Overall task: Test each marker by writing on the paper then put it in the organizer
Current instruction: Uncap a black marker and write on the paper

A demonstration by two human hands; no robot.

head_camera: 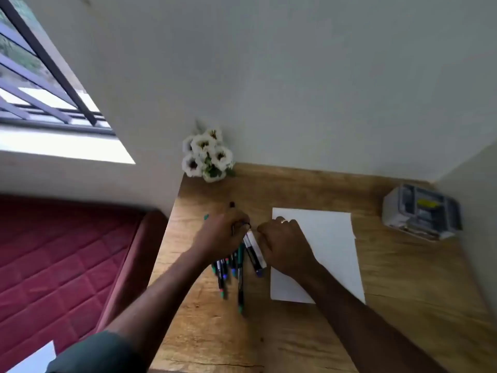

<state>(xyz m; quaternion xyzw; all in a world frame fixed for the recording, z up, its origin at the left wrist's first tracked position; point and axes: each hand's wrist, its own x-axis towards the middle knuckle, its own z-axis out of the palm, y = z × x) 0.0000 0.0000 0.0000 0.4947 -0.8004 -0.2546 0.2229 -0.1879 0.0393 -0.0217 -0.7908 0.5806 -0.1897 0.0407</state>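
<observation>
On the desk, at centre, a white marker was gripped by the left hand, fingers curled round its far end. Beside it the right hand was curled, its hold on the marker unclear. More markers lay at six o'clock, paper at three. An organizer stood at two o'clock; something yellow was seen inside.

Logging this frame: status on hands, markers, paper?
Left hand and right hand on white marker. Paper blank. Organizer far right, path open.
</observation>
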